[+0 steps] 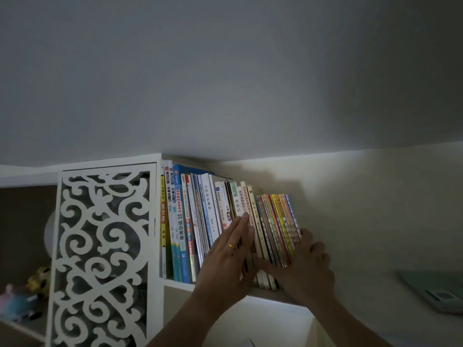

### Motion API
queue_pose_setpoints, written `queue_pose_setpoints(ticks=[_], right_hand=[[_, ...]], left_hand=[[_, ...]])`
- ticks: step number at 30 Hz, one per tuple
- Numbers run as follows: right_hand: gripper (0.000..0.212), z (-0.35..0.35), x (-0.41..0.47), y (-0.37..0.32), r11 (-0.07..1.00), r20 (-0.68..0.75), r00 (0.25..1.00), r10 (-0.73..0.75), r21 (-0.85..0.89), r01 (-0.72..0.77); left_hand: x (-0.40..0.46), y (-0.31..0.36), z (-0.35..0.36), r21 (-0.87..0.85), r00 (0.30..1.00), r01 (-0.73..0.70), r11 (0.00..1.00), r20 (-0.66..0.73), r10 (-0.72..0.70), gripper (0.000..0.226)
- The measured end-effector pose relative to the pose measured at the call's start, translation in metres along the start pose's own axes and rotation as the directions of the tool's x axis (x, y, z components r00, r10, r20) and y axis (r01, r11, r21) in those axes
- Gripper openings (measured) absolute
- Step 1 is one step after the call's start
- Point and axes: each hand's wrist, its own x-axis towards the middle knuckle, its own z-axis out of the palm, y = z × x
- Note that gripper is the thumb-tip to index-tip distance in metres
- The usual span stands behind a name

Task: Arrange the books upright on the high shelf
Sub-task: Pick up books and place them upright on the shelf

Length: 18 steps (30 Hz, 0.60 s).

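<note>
Standing on the shelf (255, 292), the books (220, 221) lean under both hands. Left hand (231, 254) lies flat, fingers straight, on the middle spines. Right hand (307, 266) presses the row's right end, fingers spread; its fingertips are hidden behind the thin books, whose lower edges it covers.

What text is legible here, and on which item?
"古代汉语教程": white book spine, mid-row.
"西游记": white spine just above the left hand.
"综合素质": lower part of the blue spine.
"中考总复习": pale spine near the left end.
Thin colourful spines by the right hand: too small and blurred.
Remaining spines on the shelf: print unreadable.
</note>
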Motion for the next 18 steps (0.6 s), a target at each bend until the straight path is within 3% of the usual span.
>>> queue_pose_setpoints(ticks=[3, 5, 8, 12, 18], right_hand=[[0.123, -0.002, 0.005, 0.002, 0.997, 0.057, 0.998, 0.032, 0.070, -0.036], [0.121, -0.004, 0.005, 0.001, 0.995, 0.080, 0.996, 0.032, 0.087, -0.039], [0.121, -0.006, 0.004, 0.002, 0.995, 0.116, 0.993, 0.030, 0.092, -0.041], [0.122, -0.009, 0.003, 0.013, 0.995, 0.158, 0.987, 0.013, 0.093, -0.028], [0.114, -0.005, 0.011, 0.020, 0.993, 0.251, 0.968, 0.017, 0.105, -0.045]], left_hand=[[0.008, -0.012, -0.014, 0.011, 0.996, -0.084, 0.996, -0.003, 0.084, 0.061], [0.028, -0.022, -0.033, -0.039, 0.993, -0.063, 0.997, -0.099, 0.059, 0.044], [0.069, -0.032, -0.060, -0.101, 0.980, 0.057, 0.993, -0.184, -0.075, 0.060], [0.103, -0.054, -0.068, 0.054, 1.000, -0.022, 0.998, 0.006, 0.022, 0.075], [0.112, -0.071, -0.063, 0.022, 0.995, -0.099, 0.995, -0.016, 0.099, 0.073]])
